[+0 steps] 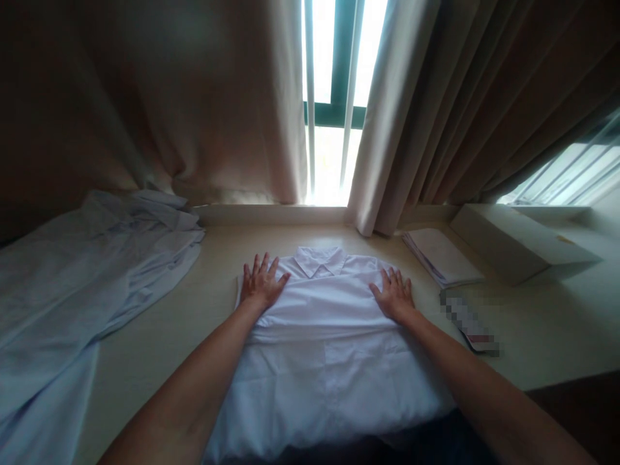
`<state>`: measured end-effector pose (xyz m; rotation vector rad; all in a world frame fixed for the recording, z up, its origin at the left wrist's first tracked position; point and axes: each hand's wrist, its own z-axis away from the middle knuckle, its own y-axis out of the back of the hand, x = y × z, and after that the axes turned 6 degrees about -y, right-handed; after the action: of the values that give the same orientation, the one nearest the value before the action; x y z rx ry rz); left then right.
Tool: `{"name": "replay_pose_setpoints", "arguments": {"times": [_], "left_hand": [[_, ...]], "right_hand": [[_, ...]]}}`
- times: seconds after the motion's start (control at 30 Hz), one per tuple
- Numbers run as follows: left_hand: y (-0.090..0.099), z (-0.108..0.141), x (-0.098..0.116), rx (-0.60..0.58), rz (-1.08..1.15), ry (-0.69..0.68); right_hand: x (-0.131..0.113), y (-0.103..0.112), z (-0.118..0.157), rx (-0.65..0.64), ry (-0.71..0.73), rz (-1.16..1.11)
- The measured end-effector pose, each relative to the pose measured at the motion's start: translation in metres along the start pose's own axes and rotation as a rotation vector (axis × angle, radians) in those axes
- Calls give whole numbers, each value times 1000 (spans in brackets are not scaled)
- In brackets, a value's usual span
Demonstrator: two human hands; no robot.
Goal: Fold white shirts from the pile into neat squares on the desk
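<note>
A white collared shirt [329, 374] is spread on the table in front of me, its collar [320, 259] toward the window and its lower part reaching the near edge. Across the upper part run horizontal folds or creases. My left hand [261, 283] lies flat on the shirt's upper left side, fingers spread. On the upper right side rests my right hand [393, 294], palm down with its fingers apart. Neither hand grips the cloth.
More white garments [97, 278] lie heaped at the left. To the right are a folded white cloth [442, 257], a pale box-like block [520, 242] and a blurred-out flat object [469, 323]. Curtains [232, 110] hang behind the pale table [213, 284], parted at a bright window [324, 155].
</note>
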<state>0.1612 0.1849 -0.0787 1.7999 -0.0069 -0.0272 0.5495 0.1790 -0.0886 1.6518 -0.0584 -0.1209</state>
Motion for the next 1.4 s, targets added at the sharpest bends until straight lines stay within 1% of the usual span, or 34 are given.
{"name": "replay_pose_setpoints", "arguments": {"times": [0.07,0.13,0.2,0.27,0.33,0.37,0.4,0.47,0.57,0.67,0.73,0.8,0.9,1.03,1.23,1.4], "left_hand": [[3,1,2,36,-8,-100],[3,0,2,6,4,-142],[2,-3,0,-68,25,-128],[0,-5,-2,-137,43,-93],[-3,-7,-4,-170,49,-45],[-4,-7,-4,-172,48,-24],[-5,-7,-5,-169,47,-7],[-8,-8,-6,-159,48,12],[-9,-8,-6,-146,59,17],[-8,-8,-4,-166,73,31],[-6,-9,-3,-182,78,37],[-5,-9,-3,-186,78,33],[-6,-10,-5,-186,70,24],[-8,-16,-9,-193,54,20],[-14,-32,-18,-193,46,15],[-18,-50,-26,-199,53,9]], "right_hand": [[-9,5,-5,34,97,14],[-27,10,-15,26,211,14],[-51,11,-28,-46,284,-11],[-73,8,-41,-147,308,-46],[-87,3,-50,-213,306,-79],[-89,-1,-53,-221,295,-94],[-87,-4,-54,-215,272,-104],[-77,-9,-55,-181,209,-109],[-48,-13,-54,-141,114,-96],[-21,-14,-52,-104,39,-93],[-7,-14,-50,-85,-5,-89],[0,-13,-50,-78,-30,-89],[2,-13,-50,-75,-39,-104],[-2,-13,-55,-73,-37,-122],[-12,-18,-74,-63,-10,-127],[-22,-22,-92,-73,-22,-125]]}}
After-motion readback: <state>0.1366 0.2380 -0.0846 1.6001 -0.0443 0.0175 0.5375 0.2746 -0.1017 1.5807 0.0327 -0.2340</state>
